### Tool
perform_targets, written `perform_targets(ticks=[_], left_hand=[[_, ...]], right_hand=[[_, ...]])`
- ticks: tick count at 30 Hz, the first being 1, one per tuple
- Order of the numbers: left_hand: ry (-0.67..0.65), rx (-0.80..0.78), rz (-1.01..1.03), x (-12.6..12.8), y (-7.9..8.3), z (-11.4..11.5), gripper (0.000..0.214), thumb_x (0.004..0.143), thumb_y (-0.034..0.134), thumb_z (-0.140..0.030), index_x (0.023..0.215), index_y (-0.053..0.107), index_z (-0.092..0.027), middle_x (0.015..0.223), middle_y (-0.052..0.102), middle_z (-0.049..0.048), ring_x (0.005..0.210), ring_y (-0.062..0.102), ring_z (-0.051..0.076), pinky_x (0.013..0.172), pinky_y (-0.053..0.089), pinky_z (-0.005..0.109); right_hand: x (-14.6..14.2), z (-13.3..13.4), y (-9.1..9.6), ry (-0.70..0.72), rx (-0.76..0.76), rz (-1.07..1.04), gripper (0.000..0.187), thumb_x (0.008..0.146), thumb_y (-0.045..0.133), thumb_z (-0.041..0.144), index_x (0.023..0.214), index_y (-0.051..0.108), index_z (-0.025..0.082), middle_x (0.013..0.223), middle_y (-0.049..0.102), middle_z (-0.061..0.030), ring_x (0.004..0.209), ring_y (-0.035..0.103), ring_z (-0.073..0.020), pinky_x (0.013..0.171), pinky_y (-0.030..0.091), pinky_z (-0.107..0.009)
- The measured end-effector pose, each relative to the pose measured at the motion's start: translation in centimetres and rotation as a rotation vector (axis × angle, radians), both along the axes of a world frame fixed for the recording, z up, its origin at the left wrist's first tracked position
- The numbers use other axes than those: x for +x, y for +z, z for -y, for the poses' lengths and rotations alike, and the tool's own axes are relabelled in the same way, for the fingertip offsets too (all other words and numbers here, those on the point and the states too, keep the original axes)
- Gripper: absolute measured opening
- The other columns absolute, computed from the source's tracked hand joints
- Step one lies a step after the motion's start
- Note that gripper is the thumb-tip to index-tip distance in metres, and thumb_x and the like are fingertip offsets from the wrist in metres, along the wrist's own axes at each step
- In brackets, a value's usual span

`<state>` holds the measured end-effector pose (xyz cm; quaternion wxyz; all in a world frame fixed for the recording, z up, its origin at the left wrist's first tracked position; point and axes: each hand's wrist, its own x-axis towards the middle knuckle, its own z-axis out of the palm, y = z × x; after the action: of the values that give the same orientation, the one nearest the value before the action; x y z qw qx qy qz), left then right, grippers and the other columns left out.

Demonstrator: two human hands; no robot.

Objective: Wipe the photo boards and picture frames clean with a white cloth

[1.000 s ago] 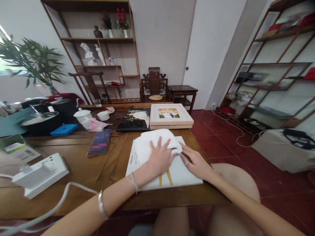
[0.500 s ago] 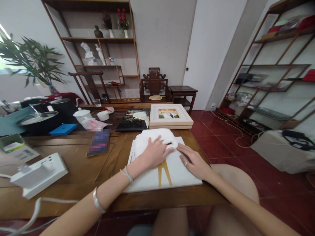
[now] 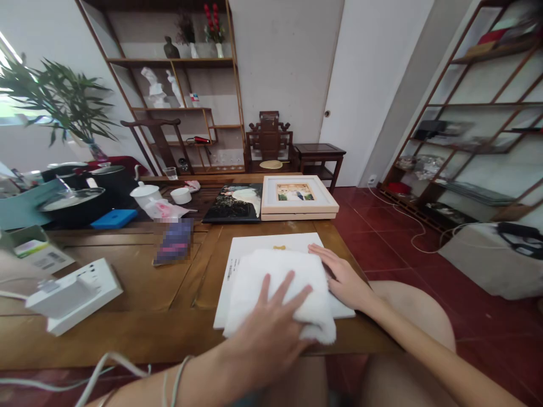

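Beneath the left hand, a folded white cloth covers most of a white panel that lies flat on the wooden tabletop. This hand is spread and flat on the cloth, not clenched; whether the thumb pinches its fold cannot be told. Just beside it, the right hand rests with outstretched fingers along the panel's right side, touching it. The work with the cloth seems under way rather than finished: cloth and both hands are on the panel, and the cloth's lower edge overhangs the panel's near edge. How much of the panel has been gone over, and how much is left, does not show.

Beyond the hands stand a light-framed picture and, touching it, a dark picture board. Left of the left hand are a blurred purple item and, farther out, a white power strip; a blue box and dark pots sit farther off. Past the tabletop are a chair and display shelves; right of the right hand, red floor tiles.
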<state>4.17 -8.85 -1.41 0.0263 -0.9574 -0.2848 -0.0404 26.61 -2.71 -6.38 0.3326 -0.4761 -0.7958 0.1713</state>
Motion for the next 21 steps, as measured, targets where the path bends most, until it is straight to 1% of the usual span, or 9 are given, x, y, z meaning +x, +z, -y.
perform_targets(ticks=[3, 6, 8, 10, 11, 13, 17, 19, 21], left_hand=[[0.072, -0.073, 0.027, 0.2, 0.5, -3.3, 0.034, 0.095, 0.036, -0.038, 0.108, 0.065, -0.028, 0.145, 0.037, 0.0002, 0.137, 0.019, 0.035, 0.102, 0.026, 0.065], [0.114, -0.107, 0.052, 0.5, 0.8, -6.5, 0.039, 0.096, 0.030, -0.042, 0.114, 0.062, -0.027, 0.145, 0.038, 0.0017, 0.137, 0.020, 0.033, 0.101, 0.028, 0.063], [0.145, -0.102, 0.074, 0.6, 0.9, -7.9, 0.042, 0.097, 0.027, -0.043, 0.116, 0.060, -0.026, 0.145, 0.038, 0.0025, 0.137, 0.022, 0.032, 0.102, 0.028, 0.061], [0.169, -0.087, 0.088, 0.8, 0.8, -8.5, 0.043, 0.097, 0.026, -0.043, 0.118, 0.059, -0.025, 0.145, 0.037, 0.0029, 0.137, 0.023, 0.032, 0.102, 0.028, 0.061], [0.177, -0.074, 0.092, 0.9, 0.7, -8.4, 0.043, 0.097, 0.026, -0.043, 0.118, 0.059, -0.025, 0.146, 0.037, 0.0029, 0.136, 0.023, 0.032, 0.102, 0.028, 0.061], [0.183, -0.038, 0.088, 1.2, 0.3, -7.3, 0.042, 0.096, 0.028, -0.043, 0.116, 0.061, -0.026, 0.145, 0.037, 0.0026, 0.137, 0.022, 0.033, 0.101, 0.028, 0.062], [0.159, 0.024, 0.080, 1.5, -0.5, -2.6, 0.034, 0.094, 0.038, -0.041, 0.102, 0.068, -0.028, 0.146, 0.036, 0.0013, 0.136, 0.021, 0.036, 0.102, 0.026, 0.064], [0.108, 0.032, 0.084, 1.3, -0.8, -0.1, 0.031, 0.092, 0.042, -0.043, 0.098, 0.070, -0.029, 0.148, 0.032, 0.0006, 0.136, 0.021, 0.037, 0.102, 0.026, 0.066], [0.052, 0.039, 0.081, 1.0, -1.0, 1.5, 0.031, 0.090, 0.044, -0.046, 0.096, 0.070, -0.031, 0.150, 0.028, -0.0010, 0.136, 0.020, 0.039, 0.101, 0.027, 0.067]], right_hand=[[-0.2, 0.0, 0.1, -0.010, 0.023, 0.019, 0.045, 0.084, 0.043, 0.018, 0.129, 0.052, 0.020, 0.135, 0.051, -0.0094, 0.129, 0.042, -0.0247, 0.108, 0.034, -0.048], [-0.2, 0.0, 0.0, -0.026, 0.031, 0.003, 0.041, 0.088, 0.044, 0.025, 0.127, 0.053, 0.022, 0.135, 0.051, -0.0090, 0.128, 0.043, -0.0254, 0.108, 0.034, -0.050], [-0.2, 0.1, 0.0, -0.031, 0.026, -0.010, 0.040, 0.089, 0.044, 0.028, 0.128, 0.052, 0.022, 0.136, 0.050, -0.0088, 0.129, 0.042, -0.0256, 0.108, 0.033, -0.050], [-0.2, 0.1, -0.1, -0.034, 0.017, -0.007, 0.041, 0.089, 0.044, 0.028, 0.128, 0.052, 0.021, 0.137, 0.050, -0.0090, 0.129, 0.042, -0.0255, 0.108, 0.033, -0.050], [-0.2, 0.0, -0.1, -0.038, 0.017, -0.005, 0.041, 0.089, 0.044, 0.028, 0.128, 0.052, 0.021, 0.136, 0.050, -0.0092, 0.129, 0.042, -0.0257, 0.108, 0.033, -0.050], [-0.2, 0.0, 0.0, -0.034, 0.026, -0.004, 0.041, 0.089, 0.044, 0.027, 0.128, 0.052, 0.022, 0.136, 0.051, -0.0087, 0.128, 0.043, -0.0259, 0.107, 0.034, -0.051], [-0.1, 0.0, 0.1, 0.004, 0.035, -0.008, 0.048, 0.085, 0.044, 0.017, 0.132, 0.049, 0.025, 0.136, 0.050, -0.0062, 0.129, 0.042, -0.0250, 0.108, 0.034, -0.050], [0.0, 0.0, 0.0, 0.006, 0.016, -0.011, 0.051, 0.083, 0.044, 0.014, 0.133, 0.047, 0.024, 0.137, 0.049, -0.0067, 0.130, 0.041, -0.0248, 0.108, 0.034, -0.049], [0.1, 0.0, -0.1, 0.002, -0.006, -0.016, 0.052, 0.082, 0.044, 0.014, 0.133, 0.048, 0.022, 0.138, 0.048, -0.0077, 0.130, 0.041, -0.0249, 0.108, 0.033, -0.050]])
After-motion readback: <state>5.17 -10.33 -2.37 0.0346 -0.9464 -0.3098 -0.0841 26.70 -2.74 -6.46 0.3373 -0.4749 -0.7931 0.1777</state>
